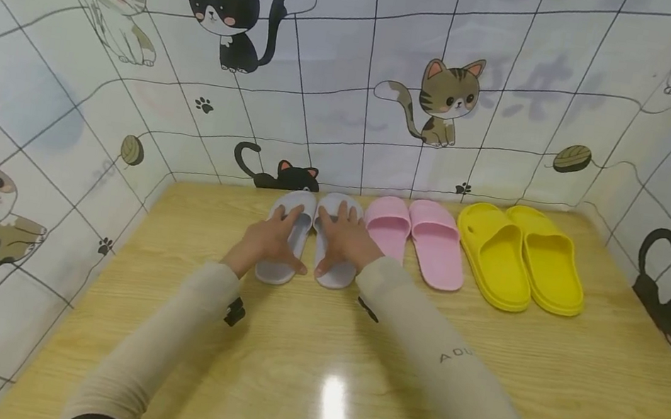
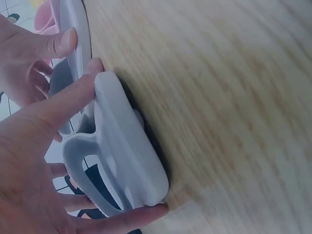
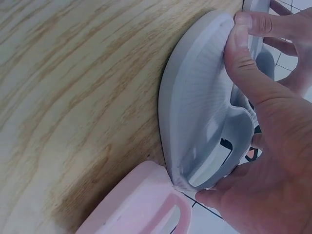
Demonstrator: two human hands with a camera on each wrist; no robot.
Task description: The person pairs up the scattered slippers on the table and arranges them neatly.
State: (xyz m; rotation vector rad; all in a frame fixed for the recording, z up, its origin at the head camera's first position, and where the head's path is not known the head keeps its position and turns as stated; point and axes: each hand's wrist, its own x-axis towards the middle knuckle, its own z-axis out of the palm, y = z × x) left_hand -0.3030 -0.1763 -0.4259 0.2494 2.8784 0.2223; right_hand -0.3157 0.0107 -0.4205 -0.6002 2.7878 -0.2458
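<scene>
Two light grey slippers stand side by side against the back wall. My left hand spans the left grey slipper, thumb at its inner edge and fingers at the outer side. In the left wrist view, that grey slipper is tilted up on its side in the picture, with the fingertips touching its edges. My right hand grips the right grey slipper across its width. Seen from the right wrist, the thumb presses the inner rim of this slipper, while the other fingertips are partly hidden at its outer side.
Pink slippers stand right of the grey pair, the nearer one close to my right hand. Yellow slippers are farther right. A cat-patterned wall covering encloses the wooden surface at the back and sides.
</scene>
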